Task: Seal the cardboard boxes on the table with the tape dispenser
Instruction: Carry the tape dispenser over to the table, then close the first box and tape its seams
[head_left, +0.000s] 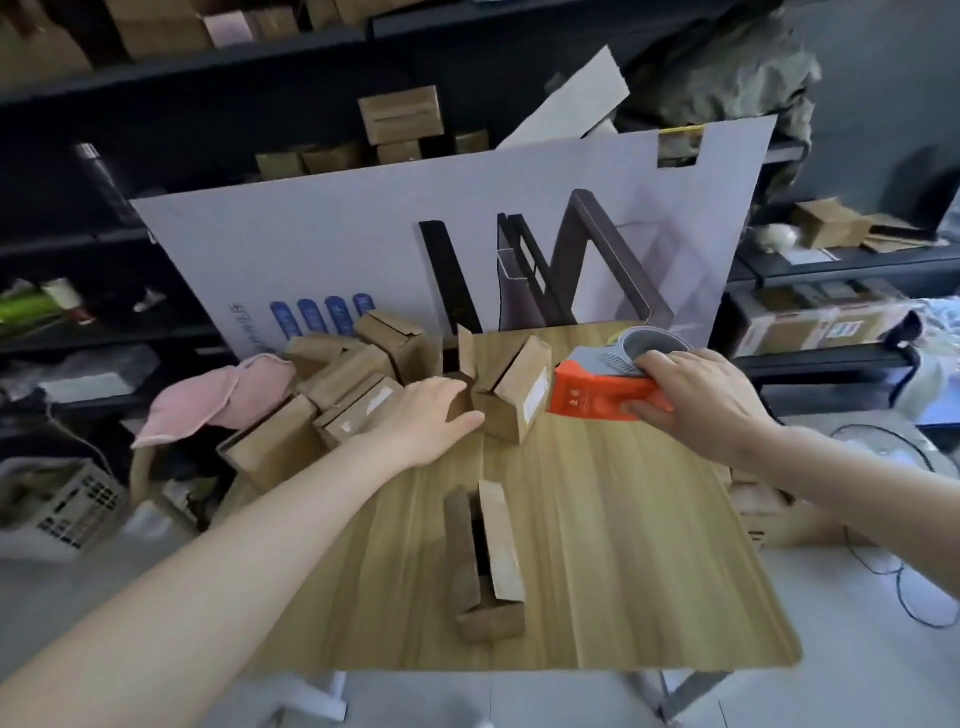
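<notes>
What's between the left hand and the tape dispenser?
Head view: one small cardboard box with its flaps up stands between the left hand and the tape dispenser.

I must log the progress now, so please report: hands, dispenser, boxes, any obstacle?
Left hand holds open box. Right hand grips tape dispenser, beside that box. Flaps up, untaped. Second open box near front edge, not in the way.

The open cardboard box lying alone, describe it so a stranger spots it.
Find the light wooden table. Toward its near edge lies a long brown cardboard box, flaps open. Unlike the brown boxes piled at the far left, it sits alone, nearest the camera.
</notes>
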